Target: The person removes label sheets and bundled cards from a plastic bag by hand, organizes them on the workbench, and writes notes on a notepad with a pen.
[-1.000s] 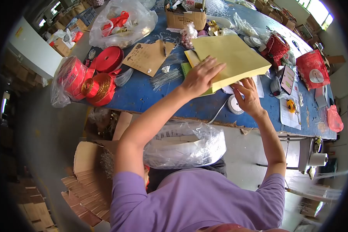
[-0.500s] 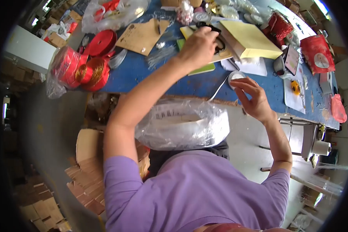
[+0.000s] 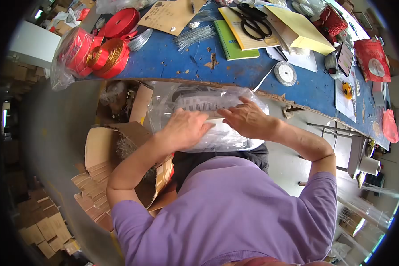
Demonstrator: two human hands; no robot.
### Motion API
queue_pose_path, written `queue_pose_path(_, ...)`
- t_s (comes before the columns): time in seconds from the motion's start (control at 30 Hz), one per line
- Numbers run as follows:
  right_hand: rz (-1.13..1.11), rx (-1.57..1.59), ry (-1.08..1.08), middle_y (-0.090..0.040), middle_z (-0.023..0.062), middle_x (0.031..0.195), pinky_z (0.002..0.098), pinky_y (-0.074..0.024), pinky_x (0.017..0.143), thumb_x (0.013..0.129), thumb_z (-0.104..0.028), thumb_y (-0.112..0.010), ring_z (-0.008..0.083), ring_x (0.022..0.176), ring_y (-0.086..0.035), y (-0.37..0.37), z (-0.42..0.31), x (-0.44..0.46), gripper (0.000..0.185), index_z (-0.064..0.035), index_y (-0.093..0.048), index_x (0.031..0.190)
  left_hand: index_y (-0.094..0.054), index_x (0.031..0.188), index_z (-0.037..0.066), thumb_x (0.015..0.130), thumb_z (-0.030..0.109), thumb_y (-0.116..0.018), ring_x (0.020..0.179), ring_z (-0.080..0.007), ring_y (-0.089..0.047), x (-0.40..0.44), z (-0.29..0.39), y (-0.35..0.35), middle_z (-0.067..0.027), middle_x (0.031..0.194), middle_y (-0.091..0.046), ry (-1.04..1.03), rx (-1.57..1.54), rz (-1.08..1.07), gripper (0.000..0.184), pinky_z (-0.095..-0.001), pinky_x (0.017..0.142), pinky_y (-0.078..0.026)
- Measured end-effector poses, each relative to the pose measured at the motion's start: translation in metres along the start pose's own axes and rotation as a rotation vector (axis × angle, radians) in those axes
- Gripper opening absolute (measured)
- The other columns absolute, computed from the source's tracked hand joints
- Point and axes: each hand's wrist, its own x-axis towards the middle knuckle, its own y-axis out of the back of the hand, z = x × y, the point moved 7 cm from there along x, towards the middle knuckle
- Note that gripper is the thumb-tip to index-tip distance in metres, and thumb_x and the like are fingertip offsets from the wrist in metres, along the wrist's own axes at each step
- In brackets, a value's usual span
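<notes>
A clear plastic bag [image 3: 164, 99] with white contents and a printed barcode label [image 3: 201, 104] rests on the lap, below the table edge. My left hand [image 3: 185, 127] lies over the bag's left part, fingers somewhat spread. From the right, my right hand [image 3: 248, 119] reaches over the bag's middle, fingers apart. Neither hand shows anything held. On the table lie black scissors [image 3: 255, 27] on a yellow pad [image 3: 241, 37], over a green notebook [image 3: 232, 49]. Right of them is a yellow paper stack [image 3: 303, 33]. A white ribbon roll [image 3: 285, 73] sits near the edge.
Red ribbon rolls [image 3: 113, 60] and a brown paper piece [image 3: 170, 17] are on the blue table [image 3: 173, 62]. Farther right lie a phone [image 3: 345, 59], a yellow tape measure [image 3: 347, 91] and a red packet [image 3: 371, 60]. An open carton [image 3: 99, 148] stands left of the lap.
Both hands have left the table items and come down over the plastic bag. The yellow stack was moved right, uncovering the scissors and pad. The view has tilted downward.
</notes>
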Motion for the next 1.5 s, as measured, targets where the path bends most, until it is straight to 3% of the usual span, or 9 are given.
queue_pose_path(0.33, -0.638, -0.102, -0.42, -0.064, 0.0091, 0.069, 0.037, -0.0456, 0.062, 0.085, -0.031, -0.069, 0.0263, 0.071, -0.066, -0.034, 0.021, -0.095, 0.047, 0.0066, -0.049, 0.105, -0.065, 0.071, 0.002, 0.086, 0.032, -0.062, 0.067, -0.0394, -0.063, -0.08, -0.002, -0.067, -0.0197, 0.069, -0.065, 0.242, -0.145, -0.535, 0.034, -0.0475, 0.065, -0.05)
queue_pose_path(0.57, -0.067, 0.118, -0.284, -0.064, 0.0097, 0.084, 0.0371, -0.0479, 0.058, 0.085, -0.03, -0.069, 0.0251, 0.074, -0.065, 0.016, 0.005, -0.065, 0.05, -0.0024, -0.05, 0.122, -0.064, 0.079, 0.004, 0.077, 0.018, -0.075, 0.062, -0.0292, -0.063, -0.056, 0.001, -0.028, -0.0121, 0.067, -0.063, 0.068, -0.208, -0.146, 0.018, -0.0376, 0.056, -0.049)
queue_pose_path(0.67, 0.423, 0.375, -0.324, -0.063, 0.0077, 0.084, 0.0313, -0.0477, 0.056, 0.089, -0.011, -0.062, 0.0186, 0.069, -0.062, 0.044, 0.01, -0.094, 0.015, -0.0063, -0.064, 0.103, -0.061, 0.075, 0.004, 0.077, 0.01, -0.076, 0.055, -0.0181, -0.058, -0.058, 0.011, 0.02, -0.0075, 0.063, -0.06, 0.046, -0.393, 0.172, 0.016, -0.0292, 0.051, -0.045)
queue_pose_path(0.8, 0.736, 0.703, -1.061, -0.062, 0.006, 0.081, 0.0251, -0.045, 0.058, 0.096, -0.017, -0.052, 0.0091, 0.072, -0.056, -0.032, 0.061, -0.221, 0.021, -0.0003, -0.063, 0.102, -0.06, 0.074, 0.005, 0.077, 0.007, -0.075, 0.05, -0.0157, -0.054, -0.103, -0.016, 0.047, -0.0059, 0.06, -0.056, 0.264, -0.27, 0.487, 0.016, -0.0275, 0.046, -0.041)
queue_pose_path(0.93, 0.187, 1.304, -1.743, -0.053, 0.0061, 0.082, 0.0336, -0.0428, 0.056, 0.089, -0.038, -0.055, 0.0185, 0.069, -0.052, -0.303, -0.002, -0.434, 0.036, -0.009, -0.057, 0.11, -0.064, 0.077, 0.005, 0.077, 0.005, -0.075, 0.051, -0.0168, -0.055, -0.11, -0.026, 0.035, -0.0052, 0.063, -0.059, 0.307, -0.31, 0.484, 0.011, -0.0278, 0.047, -0.042)
queue_pose_path(1.0, -0.384, 0.774, -1.424, -0.057, 0.008, 0.092, 0.0339, -0.0447, 0.069, 0.093, -0.029, -0.051, 0.0222, 0.079, -0.056, -0.33, -0.019, -0.42, 0.032, -0.0061, -0.056, 0.115, -0.066, 0.08, 0.005, 0.076, 0.004, -0.074, 0.058, -0.0216, -0.06, -0.09, -0.011, 0.028, -0.0072, 0.068, -0.062, 0.204, -0.265, 0.454, 0.009, -0.0311, 0.054, -0.046)
queue_pose_path(1.2, 0.907, 0.842, -0.935, -0.064, 0.0085, 0.1, 0.0257, -0.0484, 0.082, 0.1, -0.008, -0.046, 0.0125, 0.089, -0.061, -0.001, 0.008, -0.191, 0.018, 0.0009, -0.061, 0.105, -0.063, 0.104, 0.002, 0.075, 0.011, -0.074, 0.1, -0.0325, -0.059, -0.03, -0.007, -0.019, -0.0166, 0.108, -0.061, 0.111, -0.074, 0.141, 0.032, -0.041, 0.088, -0.045)
queue_pose_path(1.4, 0.334, 0.77, -0.179, -0.065, 0.0154, 0.098, 0.0352, -0.0533, 0.075, 0.085, 0.006, -0.058, 0.0308, 0.086, -0.066, 0.04, -0.019, -0.038, 0.024, 0.0013, -0.061, 0.108, -0.034, 0.141, 0.002, 0.076, 0.021, -0.075, 0.134, -0.037, -0.036, -0.051, -0.008, -0.05, -0.0223, 0.142, -0.039, 0.25, 0.105, -0.207, 0.079, -0.0523, 0.107, -0.029)
queue_pose_path(1.5, 0.303, 0.309, -0.269, -0.063, 0.018, 0.091, 0.0407, -0.0508, 0.074, 0.09, -0.004, -0.054, 0.0371, 0.083, -0.062, -0.012, -0.008, -0.01, 0.024, -0.0009, -0.059, 0.113, -0.031, 0.142, 0.001, 0.076, 0.019, -0.075, 0.134, -0.0373, -0.036, -0.066, -0.007, -0.038, -0.022, 0.142, -0.039, 0.272, 0.084, -0.159, 0.082, -0.0529, 0.107, -0.028)
